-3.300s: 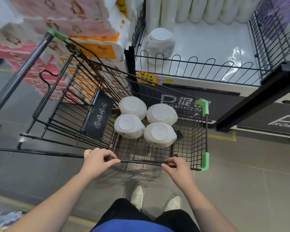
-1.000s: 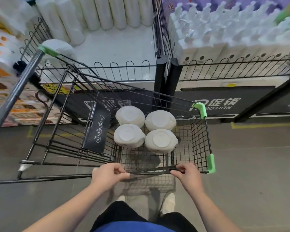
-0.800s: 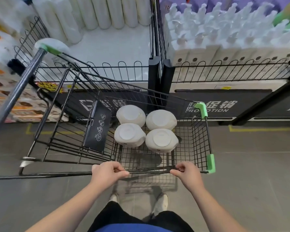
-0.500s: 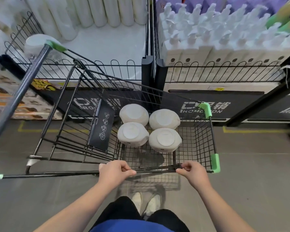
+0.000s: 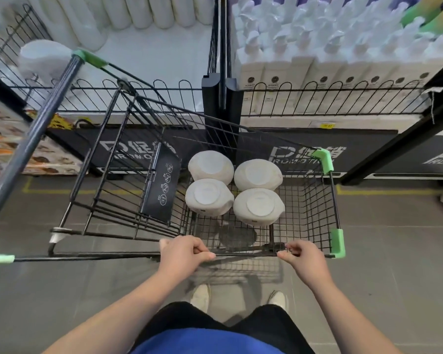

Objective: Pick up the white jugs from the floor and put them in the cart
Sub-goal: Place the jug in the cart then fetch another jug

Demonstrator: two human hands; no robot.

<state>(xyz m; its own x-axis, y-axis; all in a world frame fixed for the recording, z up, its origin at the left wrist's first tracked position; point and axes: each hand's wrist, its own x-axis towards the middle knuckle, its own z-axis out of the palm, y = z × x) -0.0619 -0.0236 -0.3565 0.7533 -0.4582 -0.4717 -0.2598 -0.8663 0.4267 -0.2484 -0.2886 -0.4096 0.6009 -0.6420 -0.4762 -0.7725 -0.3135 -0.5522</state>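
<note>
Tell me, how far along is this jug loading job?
Four white jugs already sit two by two in the cart. Neither hand carries a jug: the left hand and right hand both grip the cart's near rim. No jug shows on the visible floor; one white jug-like container stands in the fenced display, far left. Loading looks finished or nearly so.

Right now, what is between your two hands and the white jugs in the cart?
In the head view, only bare wire cart floor separates the left hand and right hand from the four white jugs.
</note>
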